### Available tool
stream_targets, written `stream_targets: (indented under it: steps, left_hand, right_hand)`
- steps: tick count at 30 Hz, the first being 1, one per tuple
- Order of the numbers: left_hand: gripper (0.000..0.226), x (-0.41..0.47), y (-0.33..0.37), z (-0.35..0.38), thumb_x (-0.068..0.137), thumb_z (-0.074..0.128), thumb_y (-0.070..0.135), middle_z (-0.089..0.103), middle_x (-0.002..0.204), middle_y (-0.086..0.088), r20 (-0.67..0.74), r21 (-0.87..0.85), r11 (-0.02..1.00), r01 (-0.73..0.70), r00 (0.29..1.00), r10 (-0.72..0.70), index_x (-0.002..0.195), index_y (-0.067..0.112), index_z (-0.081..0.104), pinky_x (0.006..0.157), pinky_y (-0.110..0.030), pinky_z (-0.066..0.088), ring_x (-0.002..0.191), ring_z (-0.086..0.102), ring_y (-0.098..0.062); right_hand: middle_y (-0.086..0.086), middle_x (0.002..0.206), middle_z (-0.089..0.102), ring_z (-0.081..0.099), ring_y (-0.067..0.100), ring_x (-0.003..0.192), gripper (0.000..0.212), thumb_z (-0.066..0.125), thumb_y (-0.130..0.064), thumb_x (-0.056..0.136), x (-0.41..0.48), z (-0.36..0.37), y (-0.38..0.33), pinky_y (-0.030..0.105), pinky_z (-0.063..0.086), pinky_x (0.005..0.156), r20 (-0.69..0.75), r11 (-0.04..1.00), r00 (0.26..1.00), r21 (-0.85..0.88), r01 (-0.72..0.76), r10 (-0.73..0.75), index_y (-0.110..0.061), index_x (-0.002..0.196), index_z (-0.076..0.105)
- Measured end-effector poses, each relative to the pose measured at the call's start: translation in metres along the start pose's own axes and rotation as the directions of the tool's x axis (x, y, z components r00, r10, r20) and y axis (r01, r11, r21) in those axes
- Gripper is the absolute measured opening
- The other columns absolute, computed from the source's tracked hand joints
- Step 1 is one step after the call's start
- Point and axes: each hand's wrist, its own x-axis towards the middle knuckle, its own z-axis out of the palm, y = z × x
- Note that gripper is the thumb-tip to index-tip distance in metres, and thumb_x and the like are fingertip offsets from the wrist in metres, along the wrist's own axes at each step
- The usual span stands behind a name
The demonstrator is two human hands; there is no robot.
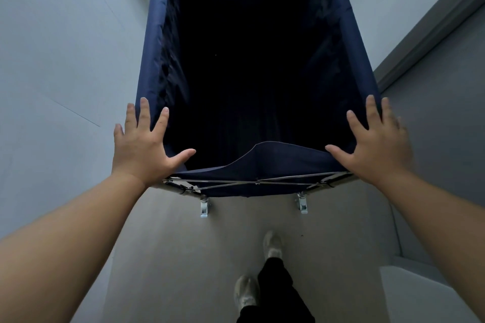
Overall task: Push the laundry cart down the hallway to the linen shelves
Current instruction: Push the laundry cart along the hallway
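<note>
Straight ahead, a narrow hallway runs between a pale wall (60,47) on the left and a second pale wall (409,2) on the right that gives way to a grey door (441,102) with a darker frame. Underfoot lies a light beige floor (183,257). Filling the middle of the passage is the laundry cart (154,42), a deep navy fabric bag hung on a metal frame (257,181); its inside is too dark to tell what, if anything, it carries. The near edge of the fabric sags in the centre, with crossed metal rods showing just below it. Both of the person's bare forearms reach forward to the cart's 2 near corners. The left hand (144,144) lies flat on the left corner, fingers spread wide along the side rim and the thumb pointing inward along the near edge, not curled around anything. The right hand (378,144) mirrors it on the right corner, fingers likewise splayed and pressing on the fabric rim. Below the near edge, 2 silver casters (204,206) stand on the floor. Behind them, 2 pale shoes (273,245) and a dark trouser leg (275,291) are in mid-stride
</note>
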Motion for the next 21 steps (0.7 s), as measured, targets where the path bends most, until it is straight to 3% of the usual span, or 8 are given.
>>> stream_targets:
  steps: [10, 21]
  left_hand:
    - [0.11, 0.036, -0.006, 0.004, 0.075, 0.032, 0.09, 0.014, 0.165, -0.029, -0.025, -0.008, 1.0, 0.002, 1.0, -0.002, 0.156, 0.015, 0.032, 0.108, -0.067, 0.033, 0.15, 0.017, -0.05]
    - [0.11, 0.106, -0.011, 0.001, 0.076, 0.033, 0.088, 0.016, 0.163, -0.031, -0.012, 0.03, 1.0, -0.009, 1.0, 0.009, 0.154, 0.01, 0.037, 0.108, -0.067, 0.03, 0.149, 0.017, -0.051]
  right_hand:
    - [0.023, 0.162, 0.027, 0.023, 0.043, 0.15, 0.091, 0.037, -0.077, 0.081, 0.038, 0.012, -0.002, 0.061, 0.041, 0.104, -0.075, 0.998, 0.997, 0.056, 0.022, -0.017, -0.011, 0.141, 0.054]
    - [0.023, 0.164, 0.021, 0.018, 0.044, 0.152, 0.097, 0.031, -0.08, 0.079, 0.101, 0.006, -0.005, 0.061, 0.029, 0.114, -0.017, 0.999, 1.0, 0.053, -0.006, 0.007, -0.013, 0.147, 0.049]
